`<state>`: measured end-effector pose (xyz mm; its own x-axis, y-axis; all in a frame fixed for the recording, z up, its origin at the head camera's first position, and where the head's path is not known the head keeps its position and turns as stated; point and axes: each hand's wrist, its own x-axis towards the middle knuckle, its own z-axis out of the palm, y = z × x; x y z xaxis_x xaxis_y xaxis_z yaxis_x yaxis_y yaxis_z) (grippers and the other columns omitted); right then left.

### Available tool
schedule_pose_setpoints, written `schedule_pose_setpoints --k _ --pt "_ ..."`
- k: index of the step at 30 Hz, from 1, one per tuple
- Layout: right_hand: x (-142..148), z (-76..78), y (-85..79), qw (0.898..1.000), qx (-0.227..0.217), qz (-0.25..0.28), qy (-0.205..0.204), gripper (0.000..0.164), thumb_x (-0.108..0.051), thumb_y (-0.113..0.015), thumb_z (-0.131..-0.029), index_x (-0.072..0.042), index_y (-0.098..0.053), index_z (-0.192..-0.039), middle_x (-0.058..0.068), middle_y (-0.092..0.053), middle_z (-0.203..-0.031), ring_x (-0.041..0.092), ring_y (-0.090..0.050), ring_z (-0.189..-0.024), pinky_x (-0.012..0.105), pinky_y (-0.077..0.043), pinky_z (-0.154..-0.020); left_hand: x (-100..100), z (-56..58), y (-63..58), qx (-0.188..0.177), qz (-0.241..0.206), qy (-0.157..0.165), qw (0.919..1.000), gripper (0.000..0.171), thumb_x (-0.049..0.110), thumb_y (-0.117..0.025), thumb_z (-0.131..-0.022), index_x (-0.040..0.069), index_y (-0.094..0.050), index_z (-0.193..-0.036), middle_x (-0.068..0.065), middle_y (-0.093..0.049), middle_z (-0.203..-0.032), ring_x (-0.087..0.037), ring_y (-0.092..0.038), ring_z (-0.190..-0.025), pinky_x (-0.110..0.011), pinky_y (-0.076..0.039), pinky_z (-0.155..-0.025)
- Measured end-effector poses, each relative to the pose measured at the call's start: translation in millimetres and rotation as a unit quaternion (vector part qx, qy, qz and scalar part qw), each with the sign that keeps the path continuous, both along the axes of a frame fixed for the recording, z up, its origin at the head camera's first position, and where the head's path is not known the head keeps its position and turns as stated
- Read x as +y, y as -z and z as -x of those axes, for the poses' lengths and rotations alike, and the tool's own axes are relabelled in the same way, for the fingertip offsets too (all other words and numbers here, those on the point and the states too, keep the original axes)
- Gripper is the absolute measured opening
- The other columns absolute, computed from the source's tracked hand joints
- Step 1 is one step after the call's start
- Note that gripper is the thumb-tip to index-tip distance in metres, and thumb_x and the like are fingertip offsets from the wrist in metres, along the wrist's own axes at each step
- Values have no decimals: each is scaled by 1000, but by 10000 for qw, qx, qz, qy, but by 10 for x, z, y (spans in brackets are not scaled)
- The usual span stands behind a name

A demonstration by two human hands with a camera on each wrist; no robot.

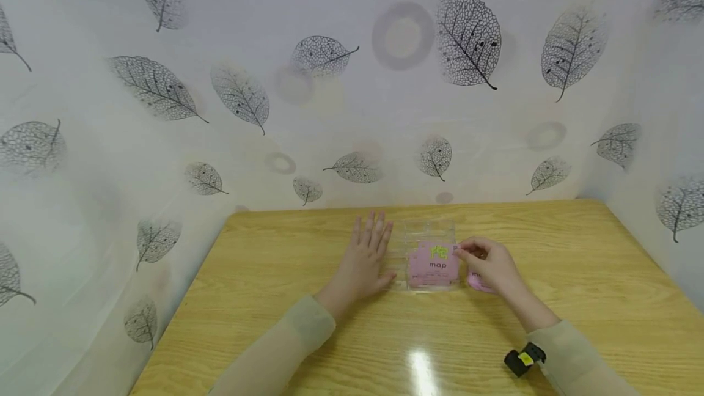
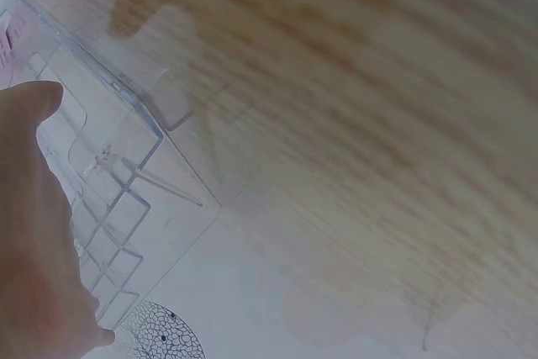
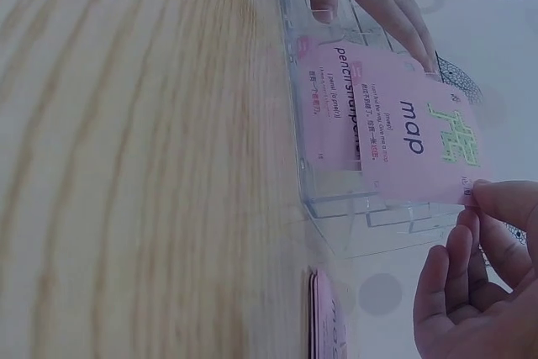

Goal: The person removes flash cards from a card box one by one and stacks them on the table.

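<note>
A clear plastic box [image 1: 430,229] with divided compartments lies on the table. My left hand [image 1: 363,264] rests flat along its left side, fingers straight, thumb at the near left part. Between thumb and fingertips, my right hand [image 1: 492,264] pinches one corner of a pink card [image 3: 412,128] printed "map" with a green map picture. That card is held over the box's right part, tilted. Partly covered by it, a pink pencil sharpener card [image 3: 328,115] lies in the box. Beneath the right hand sits a small stack of pink cards [image 1: 478,283], mostly hidden in the head view.
The wooden table [image 1: 264,261] reaches back to a pale curtain-like backdrop [image 1: 352,96] with dark leaf prints, which also stands at both sides. A black device [image 1: 518,362] with a yellow mark is strapped at the right wrist.
</note>
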<state>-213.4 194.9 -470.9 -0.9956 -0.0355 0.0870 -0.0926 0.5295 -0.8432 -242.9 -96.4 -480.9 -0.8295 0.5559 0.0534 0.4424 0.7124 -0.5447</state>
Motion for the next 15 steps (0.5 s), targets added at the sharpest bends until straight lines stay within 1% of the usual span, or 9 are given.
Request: schedule_pose_setpoints --k 8,15 --pt "15 20 -29 9999 -51 -132 48 20 -13 -72 -101 3 -74 -112 11 -74 -98 5 -59 -82 19 -52 -70 -8 15 24 109 -31 57 9999 106 80 -28 -101 5 -6 -171 -22 1 -179 -41 -11 -167 -60 -12 -136" --pt "16 9 -53 10000 -69 -24 22 23 -16 -73 -101 5 -74 -113 13 -74 -100 4 -58 -81 18 -52 -69 -6 15 23 7 -90 39 10000 106 80 -30 -101 5 -4 -171 -22 4 -178 -41 -6 -167 -60 -10 -136"
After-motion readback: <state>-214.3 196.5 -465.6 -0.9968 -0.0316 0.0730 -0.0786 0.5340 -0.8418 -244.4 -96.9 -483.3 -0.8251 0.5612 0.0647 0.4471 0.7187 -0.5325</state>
